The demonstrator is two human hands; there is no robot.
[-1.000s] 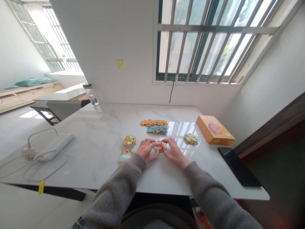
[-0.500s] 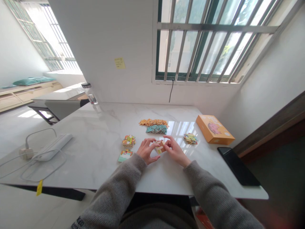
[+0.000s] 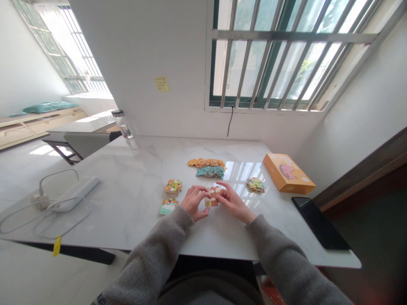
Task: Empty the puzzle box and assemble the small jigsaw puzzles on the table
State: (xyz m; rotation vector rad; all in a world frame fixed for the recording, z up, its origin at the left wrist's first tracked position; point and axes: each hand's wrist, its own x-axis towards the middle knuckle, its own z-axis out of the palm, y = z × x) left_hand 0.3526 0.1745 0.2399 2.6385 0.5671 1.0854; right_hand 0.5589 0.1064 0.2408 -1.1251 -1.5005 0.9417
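The left hand and right hand pinch small cardboard jigsaw pieces between their fingertips, just over the marble tabletop. These look light and stiff, best held by the edges. A loose stack lies just beyond.

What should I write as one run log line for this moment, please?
left hand: holds puzzle pieces | right hand: holds same pieces | nearby: stacked pieces, orange cardboard box

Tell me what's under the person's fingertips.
Jigsaw pieces, cream and orange, sit under the fingertips of the left hand and right hand; the fingers cover parts of them, hiding their full picture and edges.
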